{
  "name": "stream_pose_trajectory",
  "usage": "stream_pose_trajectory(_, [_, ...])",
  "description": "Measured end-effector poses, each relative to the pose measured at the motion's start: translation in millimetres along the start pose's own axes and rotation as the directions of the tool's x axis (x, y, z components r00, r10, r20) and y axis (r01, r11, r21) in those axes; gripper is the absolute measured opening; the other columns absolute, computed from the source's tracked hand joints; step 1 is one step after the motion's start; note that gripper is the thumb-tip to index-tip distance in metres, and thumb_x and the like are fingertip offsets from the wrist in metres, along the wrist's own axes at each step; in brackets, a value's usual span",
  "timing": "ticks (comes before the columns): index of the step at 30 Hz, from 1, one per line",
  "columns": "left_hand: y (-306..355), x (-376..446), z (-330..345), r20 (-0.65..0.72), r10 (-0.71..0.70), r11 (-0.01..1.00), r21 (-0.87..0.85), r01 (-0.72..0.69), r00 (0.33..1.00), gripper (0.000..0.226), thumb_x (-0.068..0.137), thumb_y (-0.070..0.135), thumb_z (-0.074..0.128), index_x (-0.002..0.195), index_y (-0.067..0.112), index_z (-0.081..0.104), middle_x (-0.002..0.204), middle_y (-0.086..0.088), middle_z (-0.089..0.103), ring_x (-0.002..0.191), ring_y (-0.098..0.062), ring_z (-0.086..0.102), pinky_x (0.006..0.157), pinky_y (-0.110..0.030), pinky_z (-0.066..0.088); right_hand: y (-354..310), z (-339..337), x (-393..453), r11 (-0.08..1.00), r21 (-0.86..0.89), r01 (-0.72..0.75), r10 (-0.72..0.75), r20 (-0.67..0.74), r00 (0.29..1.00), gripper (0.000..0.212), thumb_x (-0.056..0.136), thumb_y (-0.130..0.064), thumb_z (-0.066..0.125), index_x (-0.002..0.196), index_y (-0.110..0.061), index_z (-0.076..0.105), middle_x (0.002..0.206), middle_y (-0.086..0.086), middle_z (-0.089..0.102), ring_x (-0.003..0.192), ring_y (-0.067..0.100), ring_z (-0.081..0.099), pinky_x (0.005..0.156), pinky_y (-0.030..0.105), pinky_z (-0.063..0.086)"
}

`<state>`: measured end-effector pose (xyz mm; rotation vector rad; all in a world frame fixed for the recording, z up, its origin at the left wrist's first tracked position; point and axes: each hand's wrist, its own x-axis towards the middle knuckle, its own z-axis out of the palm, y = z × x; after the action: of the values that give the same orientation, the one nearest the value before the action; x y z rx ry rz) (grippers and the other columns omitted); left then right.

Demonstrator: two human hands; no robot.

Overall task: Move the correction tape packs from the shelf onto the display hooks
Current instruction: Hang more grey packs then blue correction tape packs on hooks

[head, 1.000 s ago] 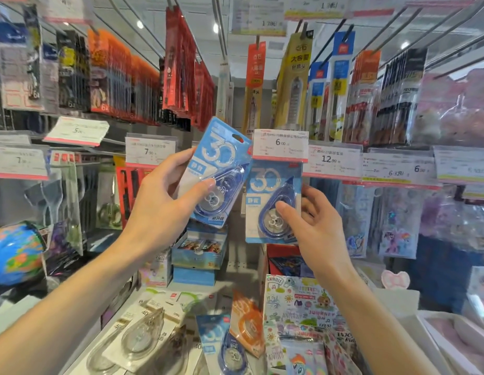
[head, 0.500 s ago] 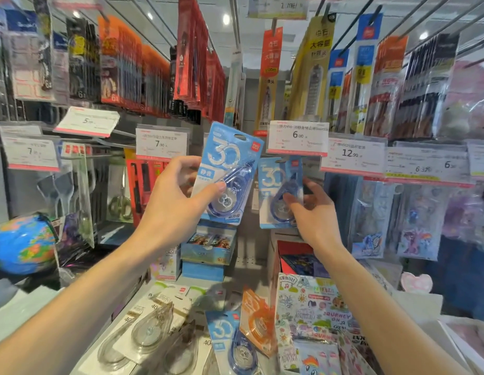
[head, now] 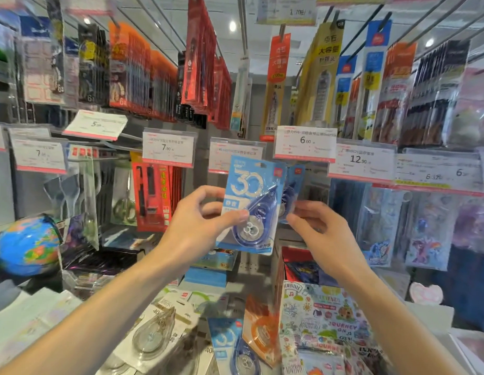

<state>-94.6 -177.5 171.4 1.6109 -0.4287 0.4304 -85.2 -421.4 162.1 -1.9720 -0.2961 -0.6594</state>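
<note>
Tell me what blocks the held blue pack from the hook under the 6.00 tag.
The left hand holds the pack below the tag. A second pack in the right hand sits behind it, in the way.

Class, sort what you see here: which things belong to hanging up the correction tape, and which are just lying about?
Job:
left hand
blue pack held
right hand
hanging pack behind
blue pack on shelf

Lying about:
globe
sticker book
scissors
</note>
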Motion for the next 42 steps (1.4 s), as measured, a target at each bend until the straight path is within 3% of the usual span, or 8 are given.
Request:
stream_pose_trajectory(4, [-4,1,18,0.001,-0.005,0.999,-0.042,0.005,1.000,0.035,0.082,0.023,0.085,0.112,0.025,0.066,0.094,0.006,0.082,0.079,-0.005,0.077,0.053,-0.011,0.049,-9,1,-17,0.977,0.214,0.003,-0.032,0.136,0.990,0.028,0.095,-0.043,0.068,0.123,-0.038,0.065,0.109,-0.015,0.078,0.101,0.004,0.075,0.088,0.022,0.061])
stream_pose_trajectory(8, [-6,1,29,-0.011,0.030,0.999,-0.036,-0.030,1.000,0.033,0.083,0.026,0.085,0.111,0.027,0.067,0.092,0.009,0.082,0.078,-0.001,0.076,0.054,-0.009,0.049,-11,4,-20,0.949,0.316,-0.024,-0.027,0.157,0.987,0.041,0.093,-0.033,0.075,0.129,-0.031,0.057,0.106,-0.006,0.079,0.097,0.010,0.078,0.087,0.025,0.062])
stream_pose_trajectory(13, [3,1,31,0.027,0.157,0.972,0.175,-0.159,0.987,0.028,0.083,0.038,0.082,0.108,0.032,0.070,0.100,0.014,0.078,0.092,-0.004,0.071,0.080,-0.020,0.056,-8,-6,-24,0.908,0.409,-0.095,0.012,0.202,0.979,0.049,0.093,-0.022,0.076,0.135,-0.023,0.050,0.113,0.001,0.080,0.102,0.021,0.079,0.086,0.036,0.063])
stream_pose_trajectory(19, [37,25,23,0.044,0.496,0.767,0.447,-0.461,0.867,0.039,0.091,0.031,0.075,0.126,0.028,0.058,0.102,0.010,0.062,0.093,-0.005,0.062,0.076,-0.018,0.053,0,-28,-28,0.922,0.385,-0.044,-0.001,0.117,0.993,0.041,0.093,-0.018,0.074,0.128,-0.024,0.054,0.107,0.001,0.081,0.097,0.019,0.079,0.077,0.020,0.060])
stream_pose_trajectory(24, [59,50,23,0.169,0.621,0.579,0.560,-0.593,0.766,0.048,0.091,0.023,0.075,0.134,0.028,0.052,0.107,0.006,0.059,0.091,-0.006,0.061,0.071,-0.021,0.055,0,-35,-31,0.927,0.375,-0.002,-0.032,0.084,0.996,0.037,0.094,-0.013,0.073,0.125,-0.025,0.055,0.104,0.000,0.081,0.094,0.017,0.079,0.075,0.018,0.059])
stream_pose_trajectory(30, [70,56,23,0.206,0.682,0.507,0.558,-0.657,0.702,0.025,0.097,0.025,0.067,0.122,0.025,0.062,0.104,0.008,0.067,0.091,-0.008,0.065,0.073,-0.022,0.056,-3,-37,-34,0.938,0.347,0.023,-0.051,0.073,0.996,0.039,0.096,-0.015,0.071,0.129,-0.025,0.053,0.109,-0.002,0.080,0.100,0.015,0.078,0.080,0.020,0.059])
stream_pose_trajectory(39, [76,53,24,0.176,0.689,0.519,0.557,-0.648,0.703,0.017,0.103,0.026,0.060,0.119,0.023,0.066,0.102,0.012,0.068,0.091,-0.006,0.064,0.078,-0.025,0.054,-19,-31,-24,0.948,0.310,0.074,-0.096,0.055,0.994,0.040,0.094,-0.025,0.073,0.129,-0.029,0.053,0.107,-0.011,0.080,0.097,0.008,0.077,0.078,0.016,0.059])
stream_pose_trajectory(42, [76,54,23,0.180,0.679,0.524,0.560,-0.642,0.712,0.017,0.103,0.028,0.059,0.119,0.025,0.065,0.101,0.014,0.066,0.091,-0.005,0.064,0.077,-0.027,0.055,-22,-28,-21,0.947,0.313,0.068,-0.084,0.040,0.996,0.044,0.094,-0.027,0.074,0.132,-0.029,0.052,0.110,-0.010,0.079,0.098,0.010,0.078,0.079,0.024,0.062])
